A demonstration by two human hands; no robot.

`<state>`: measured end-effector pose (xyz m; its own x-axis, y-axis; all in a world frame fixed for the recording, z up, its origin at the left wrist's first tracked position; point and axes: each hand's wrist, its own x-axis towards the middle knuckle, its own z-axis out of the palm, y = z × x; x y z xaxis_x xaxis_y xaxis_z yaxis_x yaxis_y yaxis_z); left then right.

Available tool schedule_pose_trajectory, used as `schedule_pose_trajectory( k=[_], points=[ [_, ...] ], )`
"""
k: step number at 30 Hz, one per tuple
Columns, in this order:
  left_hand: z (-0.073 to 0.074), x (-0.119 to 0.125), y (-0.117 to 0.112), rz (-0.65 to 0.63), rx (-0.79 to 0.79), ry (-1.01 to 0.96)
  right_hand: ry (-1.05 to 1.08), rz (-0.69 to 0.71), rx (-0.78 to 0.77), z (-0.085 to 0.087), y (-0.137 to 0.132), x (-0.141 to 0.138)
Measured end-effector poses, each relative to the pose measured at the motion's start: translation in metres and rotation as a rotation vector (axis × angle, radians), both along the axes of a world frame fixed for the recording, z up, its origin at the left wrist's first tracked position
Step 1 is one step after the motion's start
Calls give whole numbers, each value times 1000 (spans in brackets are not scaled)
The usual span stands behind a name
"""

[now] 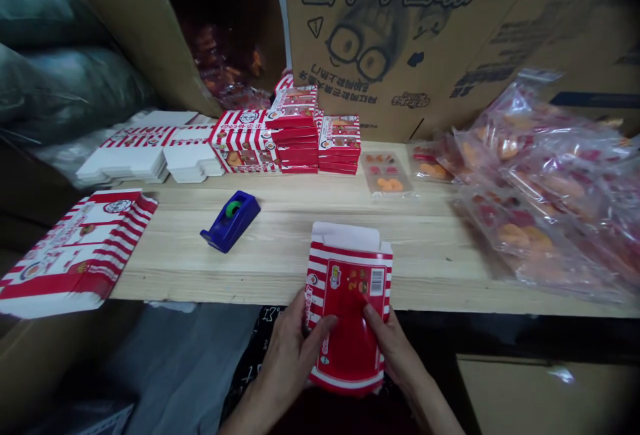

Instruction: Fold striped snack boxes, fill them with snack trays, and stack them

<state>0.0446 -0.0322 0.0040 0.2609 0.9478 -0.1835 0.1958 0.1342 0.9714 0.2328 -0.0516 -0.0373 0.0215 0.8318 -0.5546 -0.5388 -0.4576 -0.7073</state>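
A red and white striped carton (pixel 351 348) is held between my two hands at the table's front edge, its white flap standing out at the far end. My left hand (pixel 295 338) grips its left side, thumb laid across the red face. From the right, my right hand (pixel 393 342) closes on the other edge, its thumb also on the face. The fingers beneath the carton are hidden. Beyond it on the wooden table (pixel 295 242) sits a blue tape dispenser (pixel 231 222) with a green core.
Flat striped cartons (pixel 80 242) lie in a stack at the left. Several folded boxes (pixel 295 132) are piled at the back, beside a small clear packet (pixel 387 174). Clear bags of orange and red pieces (pixel 530 222) heap up at the right. Large cardboard boxes (pixel 400 105) stand behind.
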Motion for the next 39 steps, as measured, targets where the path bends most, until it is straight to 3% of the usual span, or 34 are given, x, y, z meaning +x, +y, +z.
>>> schedule_pose_trajectory(
  k=[3,7,10,12,17,20,22,27,30,33,36,39],
  points=[
    [12,3,-6,-63,-54,-59,-40,-32,42,-4,-1,-6],
    [17,-2,-6,-162,18,-11,-44,-15,41,-9,-3,-9],
    [8,-7,-5,-225,98,70,-81,47,44,-4,-5,-5],
    [1,-10,-4,-195,112,99,-65,123,100,2,-5,4],
    [-16,-21,-4,-146,56,88,46,261,298,14,5,32],
    [-21,-25,-1,-193,-22,13,76,286,283,11,13,34],
    [-22,-24,4,-138,-74,-77,95,283,250,5,16,29],
    [-30,-22,28,254,15,-335,207,395,209,-18,7,21],
    [-40,-24,37,284,15,-365,258,434,174,-34,1,24],
    [-48,-26,36,287,-20,-304,236,454,155,-38,-3,25],
    [-52,-30,33,281,-10,-176,132,535,223,-27,-3,24],
    [-53,-35,34,248,28,-104,-97,407,401,-12,2,24]
  ],
)
